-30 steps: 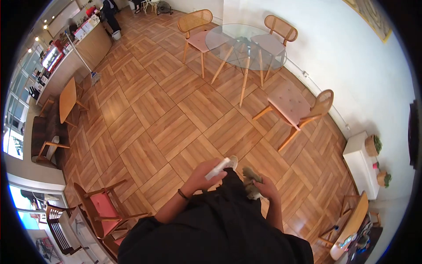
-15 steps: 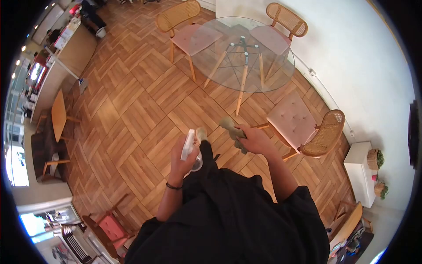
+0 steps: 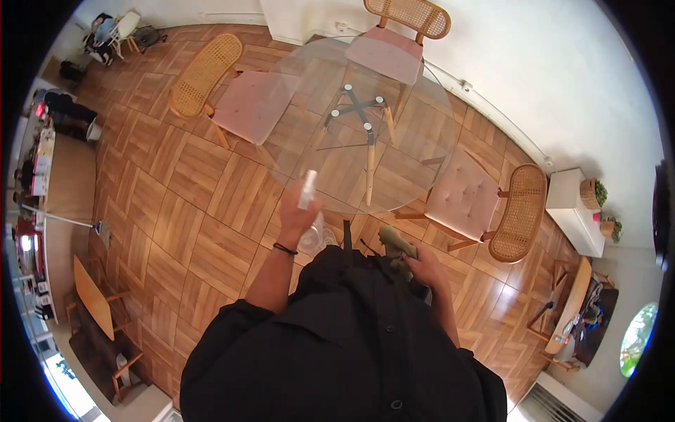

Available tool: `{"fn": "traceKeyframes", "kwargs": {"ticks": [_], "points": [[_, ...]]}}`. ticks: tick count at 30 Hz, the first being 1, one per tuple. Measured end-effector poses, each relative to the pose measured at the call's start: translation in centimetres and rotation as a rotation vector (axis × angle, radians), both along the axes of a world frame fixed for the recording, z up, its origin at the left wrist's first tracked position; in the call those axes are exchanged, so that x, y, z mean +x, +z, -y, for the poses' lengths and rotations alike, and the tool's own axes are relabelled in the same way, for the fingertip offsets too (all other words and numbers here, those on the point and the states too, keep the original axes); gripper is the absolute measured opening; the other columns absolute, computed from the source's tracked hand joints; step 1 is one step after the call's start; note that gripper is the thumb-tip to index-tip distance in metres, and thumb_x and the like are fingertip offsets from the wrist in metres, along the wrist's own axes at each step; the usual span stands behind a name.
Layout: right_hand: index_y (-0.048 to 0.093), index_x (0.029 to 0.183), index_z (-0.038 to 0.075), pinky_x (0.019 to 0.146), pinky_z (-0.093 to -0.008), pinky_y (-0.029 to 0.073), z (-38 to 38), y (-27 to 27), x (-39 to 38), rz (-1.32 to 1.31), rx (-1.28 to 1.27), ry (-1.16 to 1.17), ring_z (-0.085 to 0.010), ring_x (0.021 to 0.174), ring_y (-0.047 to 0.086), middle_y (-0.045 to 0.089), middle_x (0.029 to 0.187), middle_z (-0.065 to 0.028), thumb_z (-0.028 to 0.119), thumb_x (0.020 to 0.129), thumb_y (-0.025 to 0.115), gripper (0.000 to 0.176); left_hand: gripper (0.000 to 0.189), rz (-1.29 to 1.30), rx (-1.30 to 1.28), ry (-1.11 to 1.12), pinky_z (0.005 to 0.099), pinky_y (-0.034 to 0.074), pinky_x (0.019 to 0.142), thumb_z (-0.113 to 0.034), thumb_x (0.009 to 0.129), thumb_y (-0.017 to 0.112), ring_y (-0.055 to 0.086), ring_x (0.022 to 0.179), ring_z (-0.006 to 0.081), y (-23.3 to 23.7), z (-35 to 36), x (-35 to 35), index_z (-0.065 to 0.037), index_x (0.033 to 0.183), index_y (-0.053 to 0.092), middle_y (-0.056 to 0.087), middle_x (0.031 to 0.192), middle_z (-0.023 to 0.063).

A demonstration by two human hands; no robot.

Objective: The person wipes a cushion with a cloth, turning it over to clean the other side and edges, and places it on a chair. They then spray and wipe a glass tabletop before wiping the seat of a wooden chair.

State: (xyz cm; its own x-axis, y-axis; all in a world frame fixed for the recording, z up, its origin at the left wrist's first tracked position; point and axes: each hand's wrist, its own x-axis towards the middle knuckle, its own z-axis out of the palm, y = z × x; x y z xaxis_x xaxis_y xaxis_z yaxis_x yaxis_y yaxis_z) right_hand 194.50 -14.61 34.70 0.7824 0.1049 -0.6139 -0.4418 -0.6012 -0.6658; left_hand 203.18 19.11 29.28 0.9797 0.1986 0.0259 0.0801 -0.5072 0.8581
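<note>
Your left hand [image 3: 294,216] is wrapped around a clear bottle [image 3: 311,239], its white head [image 3: 308,190] standing above your fist and its body showing below. Your right hand [image 3: 426,267] grips a bunched green cloth [image 3: 398,245], held close to your shirt [image 3: 337,337]; the fingers on its far side are hidden.

What matters most in space is the glass table [image 3: 415,172], straight ahead of you. Your left hand is the nearer one, reaching out so that the white head overlaps the table's near-left rim in view; you can't tell from here how high above the glass it is, or whether anything touches. The head's long axis points forward, away from you and toward the table, leaning slightly right. The cloth sits farther back, short of the near rim and right of your middle, its length slanting from far left to near right.

Around the table are three chairs: one to the left [image 3: 253,105], one at the far side [image 3: 387,55] and one to the right [image 3: 463,195]. Beyond the right one, a white cabinet [image 3: 573,211] stands against the wall [image 3: 562,91].
</note>
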Motion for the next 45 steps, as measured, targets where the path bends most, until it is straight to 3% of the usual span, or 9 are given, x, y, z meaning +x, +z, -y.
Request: {"fn": "traceKeyframes", "kwargs": {"ticks": [7, 13, 17, 20, 24, 31, 39, 42, 45], "points": [[0.057, 0.13, 0.004, 0.092, -0.0376, 0.049, -1.2, -1.0, 6.8, 0.117, -0.004, 0.109, -0.0283, 0.105, 0.065, 0.069, 0.112, -0.0169, 0.018, 0.095, 0.063, 0.038, 0.024, -0.033, 0.052, 0.135, 0.0468, 0.051, 0.064, -0.025, 0.073, 0.069, 0.065, 0.071, 0.0365, 1.4, -2.5, 9.2, -0.006, 0.087, 0.063, 0.066, 0.074, 0.0135], [0.057, 0.131, 0.007, 0.092, -0.04, 0.049, 0.8, -1.5, 12.4, 0.158, -0.055, 0.233, -0.0341, 0.107, 0.065, 0.068, 0.113, -0.0204, 0.019, 0.093, 0.063, 0.04, 0.028, 0.259, -0.06, -0.483, 0.04, 0.05, 0.076, -0.023, 0.078, 0.07, 0.065, 0.091, 0.0304, 3.0, 6.9, 10.2, -0.006, 0.099, 0.064, 0.066, 0.097, 0.0153], [0.056, 0.133, 0.009, 0.092, -0.0446, 0.049, 2.9, -1.0, 14.4, 0.211, -0.156, 0.45, -0.0392, 0.108, 0.064, 0.068, 0.113, -0.0237, 0.015, 0.087, 0.062, 0.046, 0.027, 0.059, -0.223, -0.809, 0.0422, 0.049, 0.073, -0.018, 0.075, 0.068, 0.063, 0.083, 0.0332, 2.2, 10.6, 11.5, -0.006, 0.098, 0.064, 0.063, 0.086, 0.0127], [0.054, 0.135, 0.01, 0.093, -0.0477, 0.049, 4.2, -1.7, 14.6, 0.084, -0.25, 0.678, -0.0402, 0.11, 0.063, 0.067, 0.114, -0.0243, 0.012, 0.083, 0.06, 0.052, 0.027, 0.055, 0.055, -0.81, 0.0418, 0.05, 0.073, -0.017, 0.073, 0.067, 0.064, 0.082, 0.0321, 1.1, 11.9, 11.7, -0.007, 0.098, 0.064, 0.064, 0.087, 0.0118], [0.053, 0.136, 0.011, 0.095, -0.0493, 0.049, 5.4, -4.4, 13.5, 0.046, -0.265, 0.765, -0.0401, 0.113, 0.062, 0.067, 0.116, -0.0236, 0.013, 0.083, 0.059, 0.053, 0.056, -0.059, 0.006, -0.577, 0.0467, 0.052, 0.092, -0.026, 0.071, 0.071, 0.063, 0.11, 0.0354, -2.1, 12.0, 14.3, -0.014, 0.125, 0.065, 0.068, 0.117, 0.0143], [0.054, 0.135, 0.012, 0.096, -0.0494, 0.048, 5.3, -2.1, 12.9, -0.002, -0.287, 0.605, -0.0403, 0.112, 0.062, 0.067, 0.119, -0.0232, 0.013, 0.083, 0.06, 0.052, 0.025, -0.073, -0.289, 0.181, 0.038, 0.051, 0.067, -0.027, 0.078, 0.068, 0.066, 0.073, 0.0229, -4.0, 4.3, 13.4, -0.005, 0.091, 0.068, 0.068, 0.081, 0.0093], [0.058, 0.13, 0.008, 0.096, -0.0492, 0.049, 4.2, -1.8, 12.3, 0.023, -0.289, 0.533, -0.0412, 0.112, 0.062, 0.067, 0.117, -0.0241, 0.011, 0.081, 0.059, 0.049, 0.033, -0.47, -0.044, -0.181, 0.033, 0.051, 0.068, -0.01, 0.079, 0.069, 0.062, 0.074, 0.0167, -4.3, -8.6, -2.8, -0.004, 0.112, 0.068, 0.065, 0.083, 0.0048], [0.058, 0.13, 0.009, 0.095, -0.0492, 0.049, 3.2, -1.8, 12.3, 0.028, -0.285, 0.497, -0.0414, 0.111, 0.062, 0.067, 0.116, -0.0241, 0.012, 0.081, 0.059, 0.049, 0.044, -0.338, -0.471, 0.633, 0.0291, 0.052, 0.07, -0.007, 0.08, 0.069, 0.063, 0.08, 0.0139, -5.5, -12.1, -5.5, -0.005, 0.123, 0.064, 0.065, 0.09, 0.0032], [0.059, 0.13, 0.01, 0.093, -0.0491, 0.049, 2.0, -3.0, 12.1, 0.033, -0.288, 0.479, -0.0413, 0.109, 0.063, 0.067, 0.115, -0.024, 0.013, 0.081, 0.059, 0.049, 0.047, -0.048, -0.567, 0.779, 0.0264, 0.052, 0.072, -0.007, 0.082, 0.067, 0.063, 0.084, 0.0124, -6.3, -12.8, -6.9, -0.006, 0.128, 0.06, 0.065, 0.098, 0.0021]]}}
